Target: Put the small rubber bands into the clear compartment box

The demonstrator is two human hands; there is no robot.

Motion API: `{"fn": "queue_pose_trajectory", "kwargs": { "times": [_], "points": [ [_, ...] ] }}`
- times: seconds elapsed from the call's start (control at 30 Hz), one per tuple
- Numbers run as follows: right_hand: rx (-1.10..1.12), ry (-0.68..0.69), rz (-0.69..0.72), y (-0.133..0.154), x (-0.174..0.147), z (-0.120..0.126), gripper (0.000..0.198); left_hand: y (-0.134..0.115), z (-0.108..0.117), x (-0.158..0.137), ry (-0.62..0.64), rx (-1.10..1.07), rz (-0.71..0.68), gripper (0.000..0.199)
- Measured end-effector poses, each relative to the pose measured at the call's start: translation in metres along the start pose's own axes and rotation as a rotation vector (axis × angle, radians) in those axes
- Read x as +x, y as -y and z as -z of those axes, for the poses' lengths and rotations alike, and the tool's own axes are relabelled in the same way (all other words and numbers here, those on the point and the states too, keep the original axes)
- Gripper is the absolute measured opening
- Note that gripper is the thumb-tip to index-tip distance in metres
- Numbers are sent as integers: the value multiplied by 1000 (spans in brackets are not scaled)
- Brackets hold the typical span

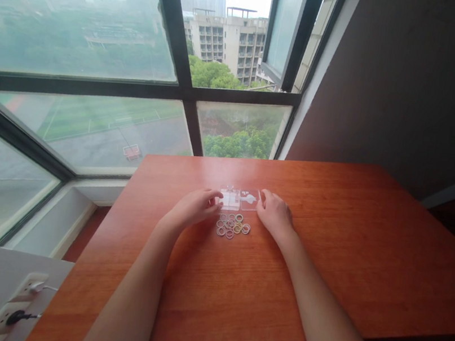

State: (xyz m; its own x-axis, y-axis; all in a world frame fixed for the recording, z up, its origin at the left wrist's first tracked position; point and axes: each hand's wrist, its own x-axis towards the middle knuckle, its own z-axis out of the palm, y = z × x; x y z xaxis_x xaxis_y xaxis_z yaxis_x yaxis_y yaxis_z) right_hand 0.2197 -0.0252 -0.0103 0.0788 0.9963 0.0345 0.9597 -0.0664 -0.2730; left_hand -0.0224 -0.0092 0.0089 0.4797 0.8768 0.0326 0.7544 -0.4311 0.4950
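Observation:
A small clear plastic box lies on the wooden table, its transparent lid folded out flat to the right with a white printed shape on it. The fingers of my left hand are closed on the box's left side. My right hand pinches the right edge of the lid between thumb and fingers. Just in front of the box, several small rings lie close together in rows, mostly silvery with a yellowish one among them. Whatever lies inside the box is too small to make out.
The reddish-brown table reaches to large framed windows at the back and left. A dark wall rises on the right. Wall sockets with plugged-in cords sit at the lower left.

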Motion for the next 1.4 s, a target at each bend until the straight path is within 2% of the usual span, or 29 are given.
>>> {"fn": "queue_pose_trajectory", "kwargs": {
  "times": [0.13, 0.27, 0.93, 1.17, 1.27, 1.4],
  "points": [
    [-36, 44, -40, 0, 0, 0, 27, 2, -5, 2, -21, 5, -29, 27],
    [-49, 32, -18, 1, 0, -2, 30, -2, -9, 4, -11, 19, -51, 21],
    [-46, 22, -49, 5, 3, -6, 34, -6, -11, 6, -10, 105, -51, 22],
    [-18, 6, -80, 1, 2, -1, 32, -10, 0, 1, -26, 40, 6, 30],
    [25, -4, -124, -6, 3, 4, 30, -6, 8, -2, -46, 41, 24, 24],
    [102, 56, 37, -14, 3, 6, 22, 4, 11, -3, -57, 144, 40, 26]
  ]
}}
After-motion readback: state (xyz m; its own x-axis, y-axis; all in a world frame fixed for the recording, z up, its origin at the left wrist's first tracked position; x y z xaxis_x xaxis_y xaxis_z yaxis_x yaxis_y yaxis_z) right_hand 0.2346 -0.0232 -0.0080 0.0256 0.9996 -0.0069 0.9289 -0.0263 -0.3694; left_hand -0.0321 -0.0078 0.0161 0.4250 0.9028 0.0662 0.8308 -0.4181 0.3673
